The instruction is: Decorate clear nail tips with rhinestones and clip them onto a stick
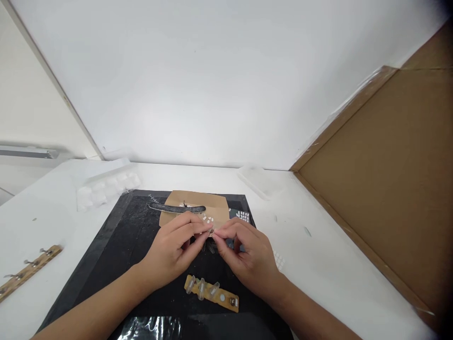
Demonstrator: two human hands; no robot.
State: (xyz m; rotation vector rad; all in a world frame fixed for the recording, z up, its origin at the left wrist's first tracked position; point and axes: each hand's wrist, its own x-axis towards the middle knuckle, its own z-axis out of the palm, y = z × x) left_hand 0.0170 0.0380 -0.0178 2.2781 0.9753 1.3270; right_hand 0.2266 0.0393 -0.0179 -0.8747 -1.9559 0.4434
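My left hand (pixel 177 241) and my right hand (pixel 249 250) meet over the black mat, fingertips almost touching. Each is closed in a pinch around something too small to make out. Just beyond the fingertips lies a tan card (pixel 217 204) carrying loose small white squares (pixel 208 219) and a dark curved strip (pixel 177 208). Below the hands, nearer to me, rests a yellowish wooden strip (pixel 228 301); several clear plastic pieces (pixel 201 288) stand along it. Beside my right hand, a dark sheet with white squares (pixel 242 216) is partly covered.
The black mat (pixel 116 259) lies on a white table (pixel 332 283). At left are a clear plastic tray (pixel 106 186) and a wooden strip with metal pieces (pixel 31 268). A clear lid-like tray (pixel 256 182) sits at the back. A cardboard panel (pixel 382 179) stands at right.
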